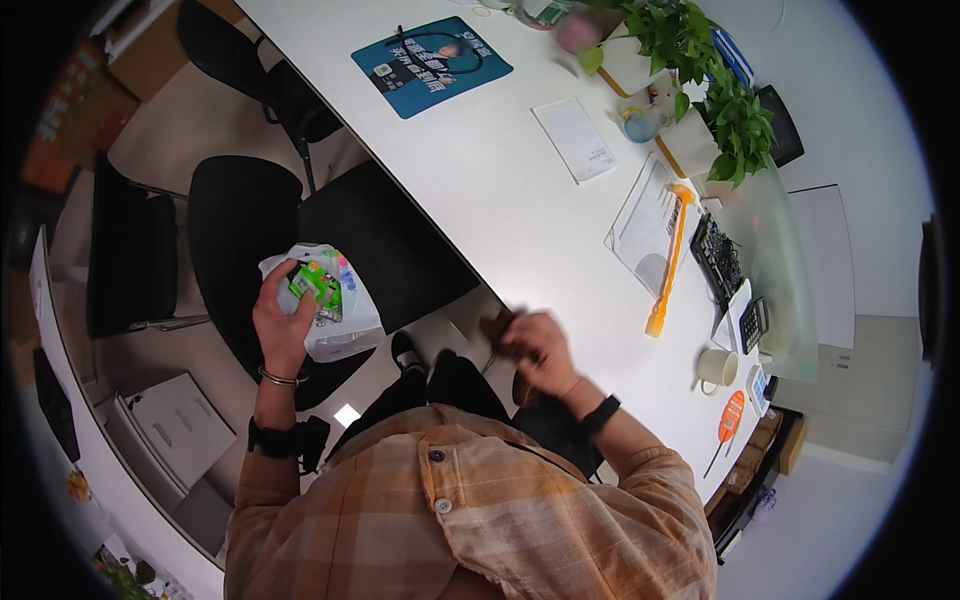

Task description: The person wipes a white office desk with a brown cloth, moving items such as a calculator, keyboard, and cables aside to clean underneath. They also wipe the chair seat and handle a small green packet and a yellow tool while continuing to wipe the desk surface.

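Observation:
My left hand (pixel 279 311) grips a white plastic bag (pixel 349 334) above a black office chair. A bright green packet (pixel 315 283) shows at the bag's opening, with my thumb touching it. Other contents of the bag are mostly hidden. My right hand (pixel 546 352) is blurred at the near edge of the white table (pixel 480 165). Its fingers are closed around a small dark brown object (pixel 495 328), too blurred to name more exactly.
Black chairs (pixel 240 217) stand left of the table. On the table lie a blue printed mat (pixel 420 82) with a black cable, a notepad (pixel 574 142), papers, an orange long-handled massage hammer (pixel 670 259), a calculator (pixel 753 326) and a mug (pixel 718 370). Potted plants (pixel 731 127) line the far side.

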Action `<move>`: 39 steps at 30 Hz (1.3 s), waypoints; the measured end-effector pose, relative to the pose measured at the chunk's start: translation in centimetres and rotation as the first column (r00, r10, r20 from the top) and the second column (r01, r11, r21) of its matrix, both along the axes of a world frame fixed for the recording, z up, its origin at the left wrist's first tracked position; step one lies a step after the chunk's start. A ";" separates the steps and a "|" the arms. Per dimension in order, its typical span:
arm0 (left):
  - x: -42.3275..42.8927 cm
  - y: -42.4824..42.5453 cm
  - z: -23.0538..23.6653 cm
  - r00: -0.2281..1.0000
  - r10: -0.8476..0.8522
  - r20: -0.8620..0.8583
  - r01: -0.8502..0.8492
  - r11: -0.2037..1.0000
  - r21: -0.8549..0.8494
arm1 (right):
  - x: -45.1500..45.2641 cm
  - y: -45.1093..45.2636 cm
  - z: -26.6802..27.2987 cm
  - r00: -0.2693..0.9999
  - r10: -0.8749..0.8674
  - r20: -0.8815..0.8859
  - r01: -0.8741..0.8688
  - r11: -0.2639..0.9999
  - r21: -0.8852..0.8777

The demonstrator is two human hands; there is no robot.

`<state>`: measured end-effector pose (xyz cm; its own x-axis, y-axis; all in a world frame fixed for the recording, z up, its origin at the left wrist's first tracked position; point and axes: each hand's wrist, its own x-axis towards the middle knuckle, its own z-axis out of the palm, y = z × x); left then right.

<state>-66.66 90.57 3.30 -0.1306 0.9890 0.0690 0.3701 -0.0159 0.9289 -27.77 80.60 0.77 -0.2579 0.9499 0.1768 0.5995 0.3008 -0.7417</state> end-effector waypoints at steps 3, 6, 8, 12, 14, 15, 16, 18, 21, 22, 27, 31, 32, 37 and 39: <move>-0.5 -0.6 0.6 0.997 0.001 -0.072 0.003 0.998 0.059 | 3.8 6.8 -0.3 0.947 -0.320 -0.029 0.321 0.945 0.055; -0.8 -1.6 0.9 0.988 0.035 -0.151 -0.023 0.996 0.083 | 4.6 12.0 -1.9 0.859 -0.480 0.176 0.427 0.863 0.269; -1.2 -2.4 1.1 0.990 0.079 -0.115 -0.075 0.996 0.043 | 2.7 11.4 -3.5 0.795 -0.556 0.243 0.507 0.828 0.237; -2.9 -4.3 2.2 0.986 0.155 -0.067 -0.146 0.982 0.121 | -0.1 4.3 -3.8 0.926 -0.242 0.291 0.204 0.966 0.156; -4.1 -5.7 3.1 0.978 0.204 0.038 -0.207 0.975 0.083 | -1.5 -0.4 -3.5 0.921 0.034 0.389 -0.045 0.999 0.020; -4.4 -6.4 3.4 0.969 0.238 -0.062 -0.229 0.966 0.123 | -2.1 -2.0 -3.8 0.864 0.214 0.455 -0.200 0.977 -0.079; -5.4 -7.4 4.0 0.955 0.269 -0.125 -0.253 0.958 0.134 | -4.1 -4.4 -4.1 0.798 0.332 0.503 -0.259 0.943 -0.211; -7.2 -9.4 4.9 0.944 0.309 -0.113 -0.285 0.940 0.186 | -7.3 -5.8 -5.5 0.658 0.542 0.523 -0.320 0.830 -0.458; -10.0 -12.4 5.7 0.909 0.413 -0.058 -0.399 0.901 0.171 | -9.8 -4.7 -7.9 0.727 0.541 0.424 -0.266 0.790 -0.552; -10.8 -13.3 5.7 0.906 0.421 0.052 -0.424 0.893 0.154 | -10.4 -4.1 -8.8 0.803 0.448 0.395 -0.198 0.824 -0.531; -15.5 -16.4 4.1 0.811 0.550 -0.199 -0.525 0.835 0.166 | -10.9 0.5 -14.6 0.968 -0.121 0.219 0.236 0.735 -0.636; -18.3 -17.4 0.3 0.764 0.609 -0.214 -0.599 0.792 0.117 | -8.9 7.2 -22.2 0.904 -0.409 -0.126 0.248 0.740 -0.625; -19.0 -17.5 -0.7 0.755 0.620 -0.215 -0.616 0.782 0.092 | -7.9 9.9 -24.2 0.862 -0.507 0.001 0.390 0.663 -0.639; -21.6 -18.3 -5.5 0.772 0.603 -0.199 -0.620 0.784 -0.029 | -3.3 24.2 -33.3 0.860 -0.346 0.375 0.357 0.933 0.044; -22.2 -18.1 -7.7 0.794 0.572 -0.209 -0.592 0.805 -0.046 | -4.3 28.2 -35.3 0.793 -0.438 0.424 0.451 0.889 0.077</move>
